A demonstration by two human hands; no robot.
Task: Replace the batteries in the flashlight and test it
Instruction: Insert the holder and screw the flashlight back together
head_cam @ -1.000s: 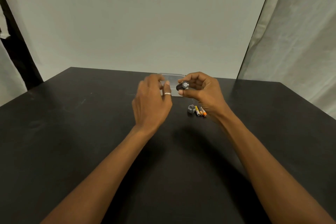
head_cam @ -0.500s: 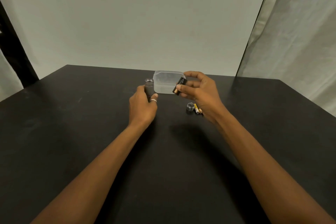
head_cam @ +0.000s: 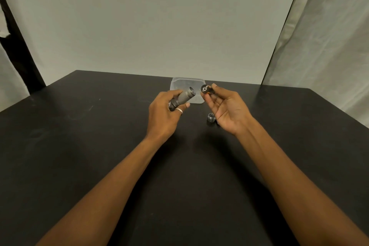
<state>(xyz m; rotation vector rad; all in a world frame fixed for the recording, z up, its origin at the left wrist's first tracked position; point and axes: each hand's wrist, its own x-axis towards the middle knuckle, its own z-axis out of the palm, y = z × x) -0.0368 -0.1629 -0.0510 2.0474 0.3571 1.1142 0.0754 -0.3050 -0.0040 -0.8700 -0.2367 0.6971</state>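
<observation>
A: What is held?
B: The flashlight (head_cam: 182, 98) is clasped, tilted, by the left hand (head_cam: 163, 115); a black battery holder (head_cam: 206, 89) is pinched by the right hand (head_cam: 229, 111) beside its open end.
A: Beyond?
B: A metal cap (head_cam: 211, 117) is seen on the table (head_cam: 79, 146); a clear box (head_cam: 187, 83) behind.

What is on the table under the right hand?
Only a metal flashlight cap shows, at the edge of the right hand. The palm covers whatever else lies there.

Black table (head_cam: 79, 146), clear box (head_cam: 187, 84), small, possibly metal cap (head_cam: 211, 117)
</observation>
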